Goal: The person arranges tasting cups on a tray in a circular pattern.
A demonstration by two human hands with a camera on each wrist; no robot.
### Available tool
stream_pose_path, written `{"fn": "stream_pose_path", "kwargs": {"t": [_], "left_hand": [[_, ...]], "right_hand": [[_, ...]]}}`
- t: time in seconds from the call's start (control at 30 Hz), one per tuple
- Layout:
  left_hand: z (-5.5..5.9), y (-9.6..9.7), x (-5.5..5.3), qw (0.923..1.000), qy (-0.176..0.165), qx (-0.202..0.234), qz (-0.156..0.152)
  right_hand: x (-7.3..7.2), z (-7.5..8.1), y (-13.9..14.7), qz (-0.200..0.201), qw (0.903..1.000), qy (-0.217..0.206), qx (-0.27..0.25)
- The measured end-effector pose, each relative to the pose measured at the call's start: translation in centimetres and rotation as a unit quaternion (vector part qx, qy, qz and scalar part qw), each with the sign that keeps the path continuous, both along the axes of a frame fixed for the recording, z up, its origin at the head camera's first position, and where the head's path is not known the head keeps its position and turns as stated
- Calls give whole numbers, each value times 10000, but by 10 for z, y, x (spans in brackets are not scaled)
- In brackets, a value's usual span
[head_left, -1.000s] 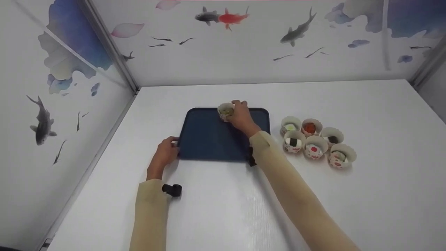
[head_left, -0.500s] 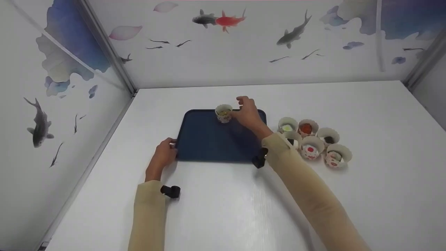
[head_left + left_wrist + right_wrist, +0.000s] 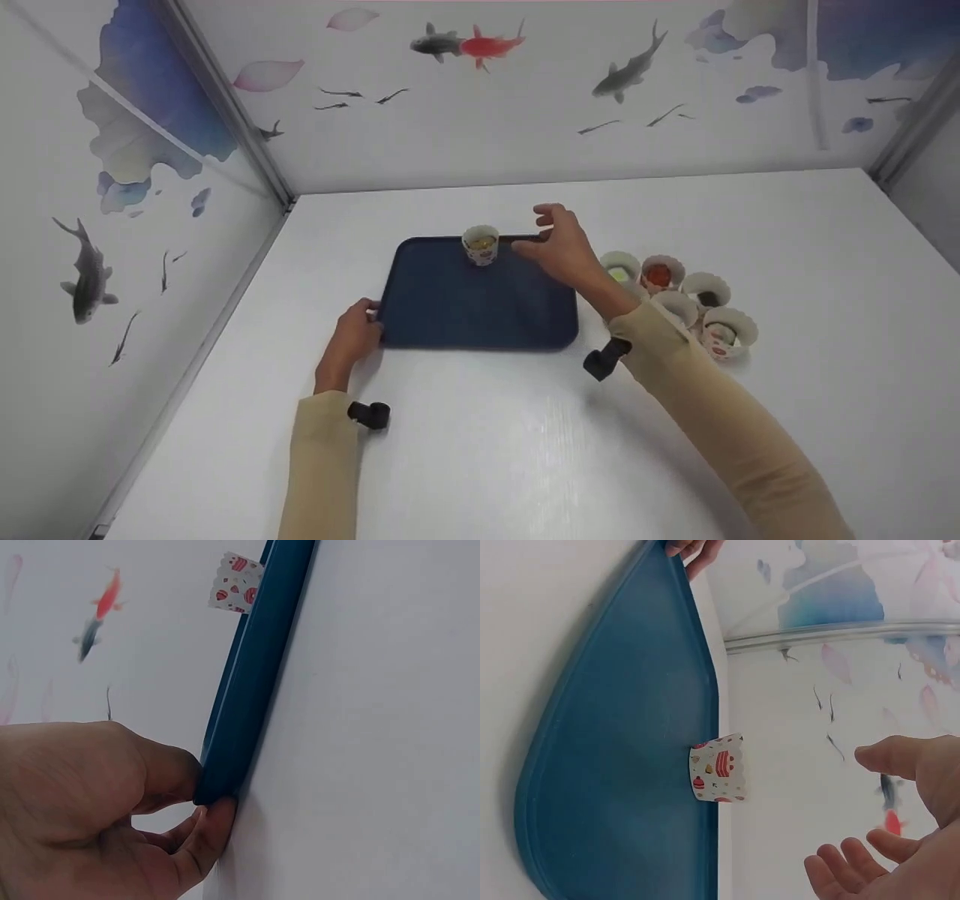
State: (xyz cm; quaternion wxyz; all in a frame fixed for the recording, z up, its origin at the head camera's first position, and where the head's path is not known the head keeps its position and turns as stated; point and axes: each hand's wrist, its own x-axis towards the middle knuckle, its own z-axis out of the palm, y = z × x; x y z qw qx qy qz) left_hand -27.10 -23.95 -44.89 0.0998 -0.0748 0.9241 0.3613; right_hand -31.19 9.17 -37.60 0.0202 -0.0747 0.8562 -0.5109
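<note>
A dark blue tray (image 3: 465,304) lies on the white table. My left hand (image 3: 354,339) pinches its left edge; in the left wrist view the thumb (image 3: 176,772) and a fingertip close on the tray's rim. Toward the tray's far edge stands a paper baking cup (image 3: 481,251), scalloped at the top and printed with red cakes, with something yellowish inside. My right hand (image 3: 562,246) hovers over the tray's far right corner, apart from the cup. In the right wrist view its fingers (image 3: 851,866) and thumb are spread and hold nothing.
To the right of the tray, several similar paper cups stand clustered, one with orange-red filling (image 3: 658,276), another with a dark one (image 3: 706,291). The right forearm (image 3: 720,405) covers part of this group. White walls (image 3: 450,135) painted with fish border the table.
My right hand has let go of the paper cup on the tray and drawn away to the right, its fingers spreading. The left hand keeps its place at the tray's edge.
</note>
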Motion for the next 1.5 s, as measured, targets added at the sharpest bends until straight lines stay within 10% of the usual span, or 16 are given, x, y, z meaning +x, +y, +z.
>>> {"fn": "stream_pose_path", "kwargs": {"t": [0.77,1.5], "left_hand": [[2,0,-1,9999,83,97,-99],[-1,-3,1,9998,24,36,-214]], "right_hand": [[75,24,71,-67,9975,693,77],[113,-18,171,-676,9909,599,1002]]}}
